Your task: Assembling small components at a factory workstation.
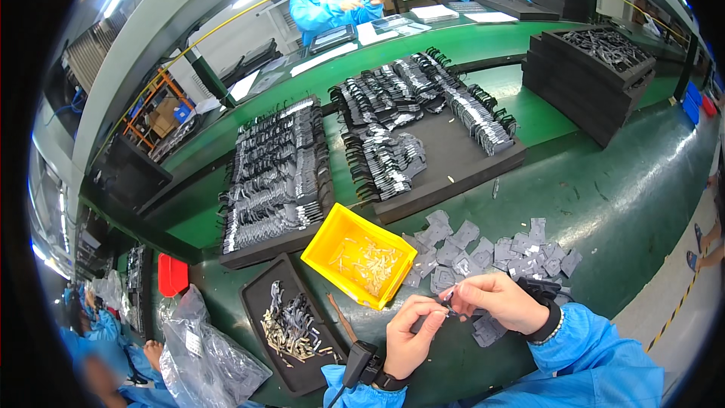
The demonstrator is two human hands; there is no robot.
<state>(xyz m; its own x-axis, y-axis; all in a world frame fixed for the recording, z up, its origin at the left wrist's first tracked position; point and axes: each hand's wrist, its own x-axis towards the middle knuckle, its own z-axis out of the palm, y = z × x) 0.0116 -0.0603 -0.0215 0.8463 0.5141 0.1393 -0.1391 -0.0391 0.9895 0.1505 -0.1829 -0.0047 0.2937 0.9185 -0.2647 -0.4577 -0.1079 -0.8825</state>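
My left hand (411, 335) and my right hand (500, 302) meet over the near edge of the bench, fingertips pinched together. Between them is a small dark part (448, 304), mostly hidden by the fingers, so its kind cannot be made out. Flat grey plastic pieces (521, 253) lie loosely scattered just beyond and beneath the hands. Left of them, a yellow bin (321, 245) holds many small pale slivers. A black tray (257, 295) beside the bin carries small brass-coloured and dark metal parts.
Two black foam trays (393, 208) (242, 257) with rows of dark cabled parts stand beyond the bin. Stacked black trays (566, 91) rise at the back right. A clear plastic bag (200, 355) and a red bin (172, 275) lie left. Co-workers in blue stand across and at left.
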